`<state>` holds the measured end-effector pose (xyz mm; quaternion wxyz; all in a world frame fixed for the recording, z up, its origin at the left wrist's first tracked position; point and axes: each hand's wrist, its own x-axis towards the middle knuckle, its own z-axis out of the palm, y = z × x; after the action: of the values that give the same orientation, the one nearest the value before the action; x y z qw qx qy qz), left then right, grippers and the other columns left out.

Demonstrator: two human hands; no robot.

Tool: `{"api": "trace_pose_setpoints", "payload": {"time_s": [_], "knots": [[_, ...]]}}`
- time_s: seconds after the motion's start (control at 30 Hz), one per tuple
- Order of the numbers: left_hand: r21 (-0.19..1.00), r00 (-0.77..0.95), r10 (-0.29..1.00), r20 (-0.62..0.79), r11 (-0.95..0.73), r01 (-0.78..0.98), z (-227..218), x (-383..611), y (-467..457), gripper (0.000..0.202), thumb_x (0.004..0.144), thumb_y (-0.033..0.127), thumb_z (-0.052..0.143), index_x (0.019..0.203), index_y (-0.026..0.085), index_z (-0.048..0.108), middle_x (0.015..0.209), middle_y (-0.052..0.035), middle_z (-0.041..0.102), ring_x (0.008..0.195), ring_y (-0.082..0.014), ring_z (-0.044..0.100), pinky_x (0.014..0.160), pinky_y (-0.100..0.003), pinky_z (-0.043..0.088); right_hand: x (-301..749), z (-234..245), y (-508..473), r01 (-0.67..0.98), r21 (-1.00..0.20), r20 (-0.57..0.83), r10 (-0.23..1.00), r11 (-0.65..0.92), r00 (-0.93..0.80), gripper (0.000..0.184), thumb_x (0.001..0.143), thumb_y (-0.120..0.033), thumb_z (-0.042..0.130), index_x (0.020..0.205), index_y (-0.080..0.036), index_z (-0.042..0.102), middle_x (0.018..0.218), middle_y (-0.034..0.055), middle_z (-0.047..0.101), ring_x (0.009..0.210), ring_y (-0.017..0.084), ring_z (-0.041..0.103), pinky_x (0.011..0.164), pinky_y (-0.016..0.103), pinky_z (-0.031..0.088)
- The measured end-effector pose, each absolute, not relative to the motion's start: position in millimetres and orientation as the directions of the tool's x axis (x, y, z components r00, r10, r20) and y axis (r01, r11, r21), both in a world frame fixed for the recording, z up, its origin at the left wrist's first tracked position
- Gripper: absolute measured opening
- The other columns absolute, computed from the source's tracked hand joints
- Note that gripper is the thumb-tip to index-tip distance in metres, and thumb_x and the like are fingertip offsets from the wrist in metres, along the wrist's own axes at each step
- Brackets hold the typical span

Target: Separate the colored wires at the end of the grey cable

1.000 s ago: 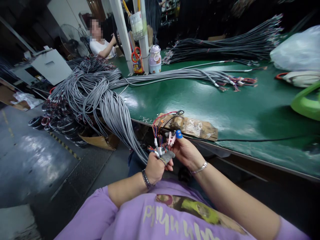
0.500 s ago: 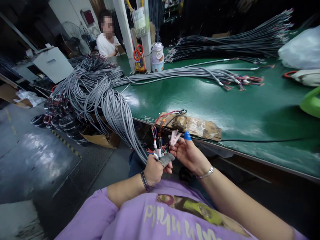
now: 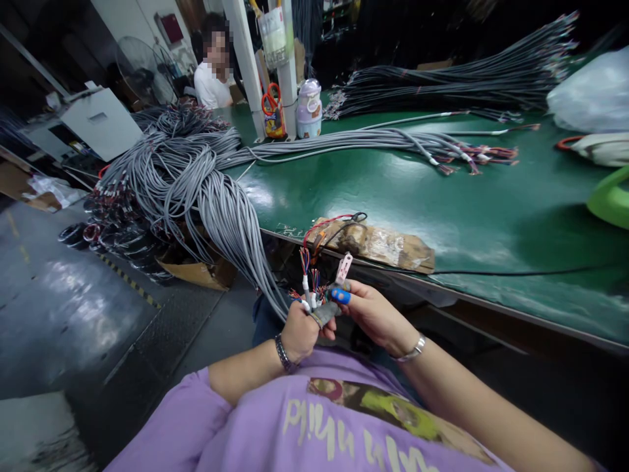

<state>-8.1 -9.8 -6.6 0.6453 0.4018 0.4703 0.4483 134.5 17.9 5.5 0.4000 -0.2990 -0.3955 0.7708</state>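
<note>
My left hand (image 3: 301,331) is closed around the ends of several grey cables (image 3: 255,246), a grey cot covering its thumb. Fanned coloured wires (image 3: 305,260) stick up out of the cable ends above the fist, with white wrapping below them. My right hand (image 3: 376,314), with a blue cot on its thumb, is closed on a small pale pink tool (image 3: 344,267) whose slotted end points upward. Its fingertips meet the wires right beside my left thumb. What lies between the two thumbs is too small to make out.
A wooden block (image 3: 393,248) with a red wire sits at the edge of the green table (image 3: 491,216). Grey cables are heaped to the left. Behind stand a lidded cup (image 3: 309,111) and orange-handled scissors (image 3: 271,98). A co-worker (image 3: 212,78) sits at the back left.
My right hand has moved left to the wires, its raised thumb coming down into a pinch. The pink tool has turned more upright. My left hand keeps its hold on the cables.
</note>
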Motion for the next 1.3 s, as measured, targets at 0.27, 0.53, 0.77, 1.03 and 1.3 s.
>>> {"api": "trace_pose_setpoints", "payload": {"time_s": [0.27, 0.53, 0.77, 1.03, 1.3], "knots": [[0.934, 0.079, 0.975, -0.208, 0.222, -0.281, 2.7, -7.6, -11.6, 0.041, 0.071, 0.051, 0.073, 0.068, 0.012, 0.06, 0.052, 0.0008, 0.058, 0.037, -0.0074, 0.051, 0.037, -0.017, 0.037, 140.0, -3.6, 27.7, -0.49, -0.774, -0.346, 0.916, -0.401, -0.203, 0.027, 0.066, -0.038, 0.079, 0.066, -0.018, 0.06, 0.058, -0.0039, 0.053, 0.053, 0.008, 0.044, 0.054, 0.022, 0.041], [0.926, 0.042, 0.98, -0.194, 0.197, -0.322, 8.5, 4.3, -3.3, 0.035, 0.072, 0.045, 0.073, 0.066, 0.013, 0.061, 0.052, 0.0008, 0.058, 0.037, -0.0073, 0.051, 0.037, -0.017, 0.035, 141.3, 22.5, 48.4, -0.47, -0.719, -0.374, 0.855, -0.513, -0.36, 0.044, 0.078, -0.063, 0.063, 0.077, -0.019, 0.061, 0.069, 0.0012, 0.063, 0.054, 0.011, 0.052, 0.051, 0.022, 0.046], [0.936, 0.034, 0.975, -0.219, 0.22, -0.275, 10.7, 11.7, 0.3, 0.037, 0.072, 0.047, 0.071, 0.063, 0.013, 0.06, 0.052, 0.0002, 0.058, 0.037, -0.007, 0.05, 0.037, -0.018, 0.033, 135.8, 8.5, 53.5, -0.578, -0.704, -0.335, 0.911, -0.412, -0.241, 0.039, 0.073, -0.057, 0.073, 0.078, -0.019, 0.067, 0.074, 0.0025, 0.068, 0.065, 0.015, 0.06, 0.061, 0.025, 0.05], [0.944, 0.036, 0.966, -0.255, 0.257, -0.206, 12.0, 14.2, 1.1, 0.042, 0.068, 0.051, 0.072, 0.056, 0.013, 0.056, 0.049, -0.0001, 0.055, 0.037, -0.0075, 0.049, 0.038, -0.02, 0.032, 134.1, 2.0, 54.2, -0.537, -0.777, -0.275, 0.945, -0.328, -0.178, 0.038, 0.073, -0.059, 0.071, 0.077, -0.021, 0.066, 0.079, 0.0046, 0.07, 0.074, 0.018, 0.062, 0.069, 0.031, 0.05], [0.933, 0.06, 0.964, -0.258, 0.265, -0.245, 3.2, 4.7, -4.9, 0.042, 0.069, 0.051, 0.073, 0.061, 0.013, 0.059, 0.051, 0.0005, 0.057, 0.036, -0.0073, 0.05, 0.037, -0.018, 0.034, 139.3, -2.0, 47.4, -0.577, -0.677, -0.385, 0.888, -0.457, -0.252, 0.041, 0.083, -0.063, 0.056, 0.079, -0.023, 0.064, 0.077, 0.003, 0.066, 0.066, 0.015, 0.059, 0.065, 0.028, 0.05]]}}
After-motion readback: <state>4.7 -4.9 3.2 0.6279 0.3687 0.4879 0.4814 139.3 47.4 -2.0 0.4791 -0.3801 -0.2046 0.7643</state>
